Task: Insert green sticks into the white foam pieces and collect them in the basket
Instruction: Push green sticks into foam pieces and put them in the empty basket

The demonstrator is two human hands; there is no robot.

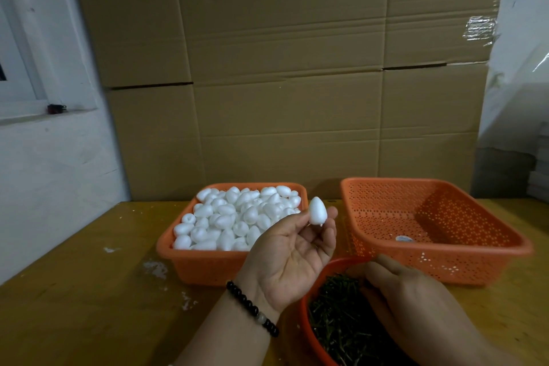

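Right hand [407, 285] is digging in the sticks [335, 324], grip unclear, while left hand [294, 250] is pinching a foam piece [318, 210] just above, tip pointing up

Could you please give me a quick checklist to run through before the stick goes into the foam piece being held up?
1. Foam piece held in left hand: ok, pinched at the fingertips.
2. Right hand at the green sticks in the round orange bowl: ok.
3. Single stick pinched and lifted: cannot tell, fingertips hidden.
4. Hole end of the piece facing the right hand: cannot tell.
5. Empty basket on the right ready to receive: ok, no foam inside.
6. Supply basket stocked with foam pieces: ok, heaped full.
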